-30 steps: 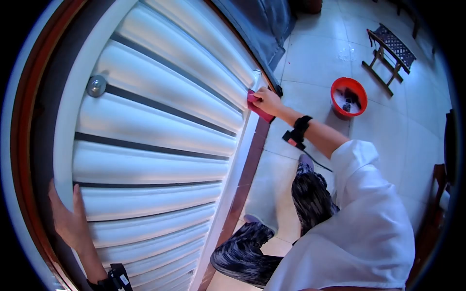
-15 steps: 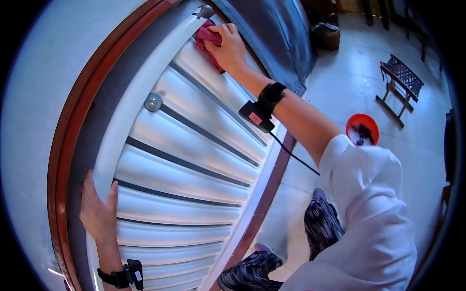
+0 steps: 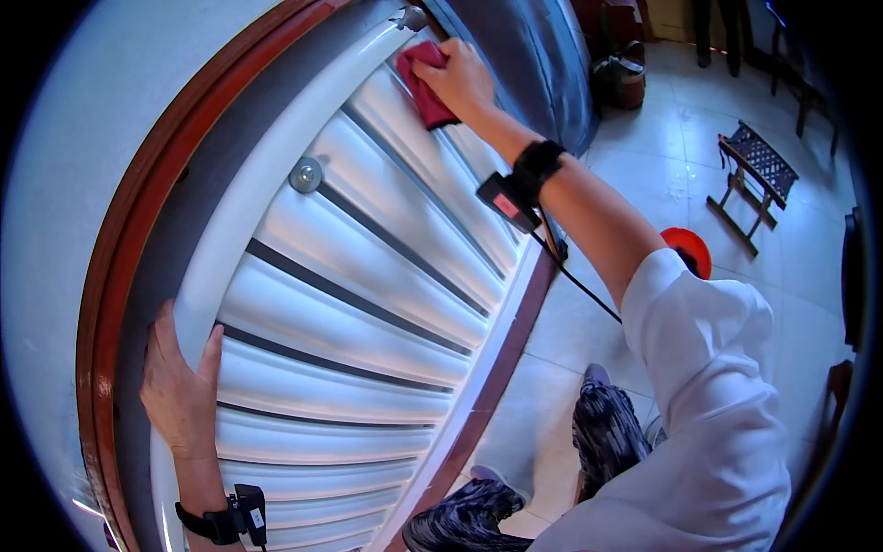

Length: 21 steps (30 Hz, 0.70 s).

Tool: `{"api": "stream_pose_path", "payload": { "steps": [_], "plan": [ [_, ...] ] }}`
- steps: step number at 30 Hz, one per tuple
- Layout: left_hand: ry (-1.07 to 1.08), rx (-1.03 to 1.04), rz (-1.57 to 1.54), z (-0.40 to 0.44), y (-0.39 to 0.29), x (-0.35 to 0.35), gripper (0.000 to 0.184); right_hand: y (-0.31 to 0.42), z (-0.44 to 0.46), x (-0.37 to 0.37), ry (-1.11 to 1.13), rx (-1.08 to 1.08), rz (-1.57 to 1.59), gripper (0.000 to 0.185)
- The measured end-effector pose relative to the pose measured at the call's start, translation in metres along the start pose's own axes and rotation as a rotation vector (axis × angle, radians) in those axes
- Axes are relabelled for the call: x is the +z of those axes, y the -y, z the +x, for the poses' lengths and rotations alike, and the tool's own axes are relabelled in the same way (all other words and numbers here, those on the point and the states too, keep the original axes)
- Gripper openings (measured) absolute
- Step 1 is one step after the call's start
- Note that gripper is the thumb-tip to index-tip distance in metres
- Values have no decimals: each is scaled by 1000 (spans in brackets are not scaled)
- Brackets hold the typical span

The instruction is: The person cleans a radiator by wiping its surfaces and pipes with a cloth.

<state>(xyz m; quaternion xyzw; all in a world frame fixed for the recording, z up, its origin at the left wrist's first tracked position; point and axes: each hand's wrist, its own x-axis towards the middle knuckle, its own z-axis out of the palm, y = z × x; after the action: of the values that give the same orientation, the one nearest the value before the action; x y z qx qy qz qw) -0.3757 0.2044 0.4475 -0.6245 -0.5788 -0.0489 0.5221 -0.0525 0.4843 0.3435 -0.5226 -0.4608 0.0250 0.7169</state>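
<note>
A white radiator (image 3: 340, 308) with wide slats and a thick rounded top rail (image 3: 216, 221) fills the middle of the view. My right hand (image 3: 460, 78) is closed on a dark red cloth (image 3: 425, 87), pressed to the slats near the far end. Below that, part of the cloth hangs flat over a slat. My left hand (image 3: 179, 396) is wrapped round the rail at the lower left, its thumb on the slat side and its other fingers partly hidden behind. A round metal fitting (image 3: 305, 174) sits between the slats just inside the rail.
A red-brown wooden trim (image 3: 120, 239) borders the wall recess behind the radiator. Blue-grey fabric (image 3: 515, 64) hangs at the far end. On the tiled floor are a folding stool (image 3: 756, 175), a red basin (image 3: 690, 250) partly behind my sleeve, and a potted plant (image 3: 625, 81). Another person's legs (image 3: 717, 32) stand far back.
My right hand and the cloth have moved down and away from the rail along the slats, and more of the cloth shows. My left hand stays on the rail. The camera view has shifted slightly.
</note>
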Motion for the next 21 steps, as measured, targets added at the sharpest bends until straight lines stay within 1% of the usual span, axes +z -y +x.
{"api": "stream_pose_path", "payload": {
  "steps": [2, 3, 5, 7, 9, 10, 11, 13, 14, 16, 17, 19, 21],
  "plan": [
    [-13, 5, 11, 2, 0, -1, 53, 18, 11, -2, -5, 32, -54, 50],
    [-16, 9, 20, 1, 1, 1, 53, 13, 11, -1, -4, 32, -51, 50],
    [-18, 8, 27, 0, 2, 2, 52, -6, 6, -3, 115, 102, -48, 52],
    [-4, 4, 15, 0, 2, 2, 53, -10, -1, -2, 104, 113, -39, 54],
    [-2, -4, 27, -1, 4, 3, 54, -7, 0, -3, 177, 122, 35, 55],
    [-1, -6, 32, -1, 3, 5, 54, 0, 3, -2, 145, 88, 67, 57],
    [8, 3, 26, 0, 2, 5, 54, 8, 13, -3, 172, 14, -25, 59],
    [54, -60, 20, 0, 1, 3, 54, 4, 15, 15, 66, -18, 9, 62],
    [68, -49, 11, -2, 1, 3, 54, -1, 10, 15, 74, -5, -4, 62],
    [21, -35, 33, -1, 3, 3, 54, 4, 4, 6, 53, -57, 16, 60],
    [19, -37, 35, 0, 1, 1, 54, -7, -2, 9, 52, -59, 19, 60],
    [82, -88, -23, 1, -3, -4, 53, -45, -14, 12, 64, 41, 124, 51],
    [51, -72, 0, 1, 0, 0, 53, -45, -26, -1, 140, 150, 92, 50]
  ]
}}
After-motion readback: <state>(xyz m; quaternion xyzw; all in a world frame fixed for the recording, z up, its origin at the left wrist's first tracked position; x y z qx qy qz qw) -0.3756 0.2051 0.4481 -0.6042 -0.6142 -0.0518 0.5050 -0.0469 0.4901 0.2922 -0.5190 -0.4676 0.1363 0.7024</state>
